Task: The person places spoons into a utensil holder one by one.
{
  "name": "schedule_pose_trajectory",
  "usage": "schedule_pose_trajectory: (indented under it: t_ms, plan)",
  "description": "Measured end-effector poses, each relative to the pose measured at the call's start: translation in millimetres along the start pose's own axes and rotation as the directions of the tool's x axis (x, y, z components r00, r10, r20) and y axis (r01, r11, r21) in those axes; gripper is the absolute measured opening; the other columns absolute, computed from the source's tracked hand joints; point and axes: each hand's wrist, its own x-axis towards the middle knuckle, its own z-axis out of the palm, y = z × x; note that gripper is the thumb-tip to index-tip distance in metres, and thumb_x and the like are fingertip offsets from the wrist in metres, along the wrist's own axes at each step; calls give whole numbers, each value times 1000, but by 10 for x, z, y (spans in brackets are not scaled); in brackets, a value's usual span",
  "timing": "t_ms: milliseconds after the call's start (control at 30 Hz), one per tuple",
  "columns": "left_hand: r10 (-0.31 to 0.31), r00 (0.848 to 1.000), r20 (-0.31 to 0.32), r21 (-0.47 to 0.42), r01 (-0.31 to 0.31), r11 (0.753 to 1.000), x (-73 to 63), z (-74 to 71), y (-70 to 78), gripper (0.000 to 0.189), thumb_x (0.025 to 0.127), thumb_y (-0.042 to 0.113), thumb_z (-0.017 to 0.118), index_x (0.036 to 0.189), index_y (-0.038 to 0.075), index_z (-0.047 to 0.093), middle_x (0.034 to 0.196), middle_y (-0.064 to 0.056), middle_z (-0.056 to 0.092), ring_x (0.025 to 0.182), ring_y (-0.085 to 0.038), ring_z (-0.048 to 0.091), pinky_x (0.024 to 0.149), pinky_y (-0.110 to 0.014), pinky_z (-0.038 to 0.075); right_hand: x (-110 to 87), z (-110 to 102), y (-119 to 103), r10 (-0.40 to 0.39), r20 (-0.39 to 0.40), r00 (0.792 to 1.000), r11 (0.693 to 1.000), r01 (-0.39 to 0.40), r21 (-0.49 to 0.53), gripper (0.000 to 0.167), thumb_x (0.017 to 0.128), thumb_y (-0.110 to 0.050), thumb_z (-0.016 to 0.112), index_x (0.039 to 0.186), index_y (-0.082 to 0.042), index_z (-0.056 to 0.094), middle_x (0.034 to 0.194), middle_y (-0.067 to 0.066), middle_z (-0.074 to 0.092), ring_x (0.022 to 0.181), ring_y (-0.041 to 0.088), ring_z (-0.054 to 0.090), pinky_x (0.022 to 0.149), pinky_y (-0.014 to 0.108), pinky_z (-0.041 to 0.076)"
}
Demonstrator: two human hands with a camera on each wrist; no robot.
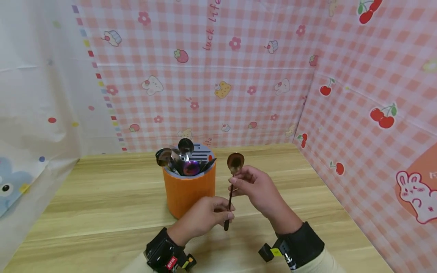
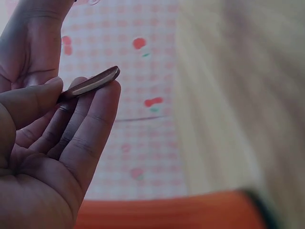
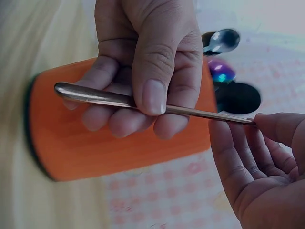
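Note:
A copper-coloured spoon [image 1: 235, 163] is held upright above the table, bowl at the top. My left hand [image 1: 204, 218] pinches its handle low down, the thumb lying across it. Higher up, close under the bowl, thumb and fingertips of my right hand [image 1: 257, 188] pinch the thin neck. In the right wrist view the handle [image 3: 90, 94] widens to a rounded end past the left thumb. The left wrist view shows that handle end [image 2: 102, 80] over the left fingers, while the bowl is out of sight there.
Just behind and left of my hands stands an orange utensil holder [image 1: 191, 189] with a grey slotted top [image 1: 200, 154]. Several spoons and ladle-like heads stick out of it, one with a purple sheen [image 1: 192, 168]. Checked cloth walls border the wood-grain table [image 1: 102, 212] at the back and right.

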Motion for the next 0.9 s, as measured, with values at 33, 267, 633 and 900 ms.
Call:
schedule_pose_trajectory:
  t_ms: [33, 267, 633, 900]
  plan:
    - [14, 1000, -17, 27, -13, 1000, -15, -53, 40, 11, 96, 21, 71, 101, 11, 73, 87, 1, 74, 79, -12, 68, 71, -26, 54, 24, 15, -67, -10, 2, 1000, 1000, 10, -1, 19, 98, -14, 68, 108, 1, 62, 100, 14, 67, 89, 26, 71, 80, 40, 60]
    - [39, 988, -147, 34, -34, 999, -157, -401, 320, 17, 98, 23, 68, 105, 8, 74, 92, -1, 73, 85, -14, 68, 78, -29, 55, 172, 146, -536, -110, 32, 993, 993, 111, -43, 17, 99, -13, 67, 109, -1, 62, 103, 13, 65, 89, 25, 70, 82, 41, 60]
    - [56, 934, -353, 39, -45, 998, -371, -933, 553, 22, 97, 19, 70, 113, 5, 71, 107, -8, 72, 96, -20, 68, 82, -32, 55, 464, 429, -1051, -289, 93, 953, 954, 295, -52, 14, 101, -16, 65, 109, -4, 62, 102, 12, 67, 90, 29, 71, 84, 41, 59]
    - [40, 860, -509, 64, -8, 998, -378, -1197, 541, 28, 99, 28, 67, 121, 9, 70, 113, -7, 72, 100, -20, 64, 86, -32, 54, 713, 643, -1221, -363, 106, 926, 932, 361, 33, 11, 100, -8, 64, 108, 0, 61, 102, 15, 66, 89, 28, 71, 83, 38, 60]
